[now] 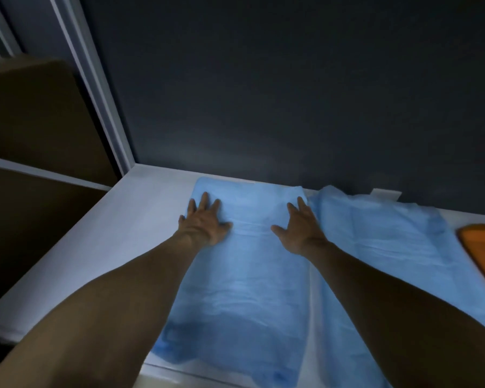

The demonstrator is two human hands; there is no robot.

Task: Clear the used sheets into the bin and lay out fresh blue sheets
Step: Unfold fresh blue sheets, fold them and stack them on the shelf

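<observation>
A light blue sheet [247, 278] lies flat on the white counter [95, 247], its far edge close to the dark wall. My left hand [203, 222] presses flat on the sheet's far left part, fingers spread. My right hand [298, 229] presses flat on its far right part, fingers also straight. A second blue sheet [389, 236] lies beside it on the right, its left edge slightly rumpled and overlapping near my right hand.
An orange object [482, 247] sits at the counter's right edge, partly cut off. A dark wall [263, 93] rises behind the counter. Brown panels [31, 121] and a white frame [95, 88] stand to the left. A white tab [385, 194] pokes out behind the second sheet.
</observation>
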